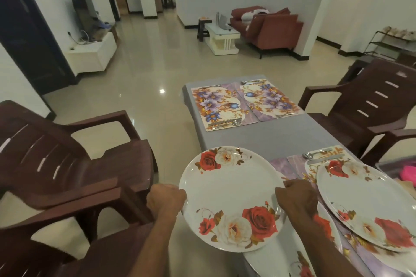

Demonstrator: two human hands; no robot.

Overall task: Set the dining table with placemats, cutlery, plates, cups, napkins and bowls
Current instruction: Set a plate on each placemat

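Item: rose-patterned plate [231, 198], held level between left hand [165, 199] and right hand [296, 200], each grip closed on an opposite rim, over the near left edge of the surface [270, 137]. Right of the grip: second plate [364, 207] already laid on a near placemat [324, 157] with spoon [309, 154]. Beneath the right grip: further plates, partly hidden. Far beyond the grip: two floral placemats [222, 105] with cutlery, no plates. Handling advice: keep both grips even, lower flat, centre on its mat, clear of cutlery.
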